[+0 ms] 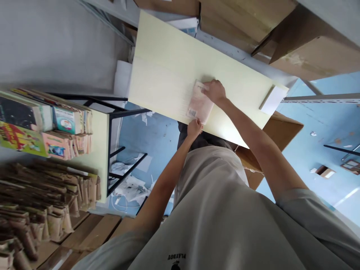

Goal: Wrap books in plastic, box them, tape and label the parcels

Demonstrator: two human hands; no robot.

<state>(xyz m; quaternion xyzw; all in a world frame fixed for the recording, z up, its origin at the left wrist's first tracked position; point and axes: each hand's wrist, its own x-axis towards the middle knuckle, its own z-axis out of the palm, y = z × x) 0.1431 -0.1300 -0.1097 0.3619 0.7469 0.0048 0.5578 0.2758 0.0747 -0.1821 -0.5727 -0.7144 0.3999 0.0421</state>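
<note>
A thin pinkish book (200, 103) with a barcode lies at a slant on the pale yellow tabletop (168, 48). My left hand (194, 128) pinches its near corner at the table's front edge, fingers curled. My right hand (216, 91) is closed at the book's far right edge, its fingertips partly hidden from me. To the left of the book, a large whitish sheet (157, 84) seems to lie flat on the tabletop, its outline faint.
A white stack (273, 99) sits at the table's right end. Cardboard boxes (239, 22) line the far side. On the left stand book stacks (66, 120) and many brown paper-wrapped bundles (50, 210). Paper scraps (131, 187) litter the blue floor. An open carton (281, 131) is beneath the table's right side.
</note>
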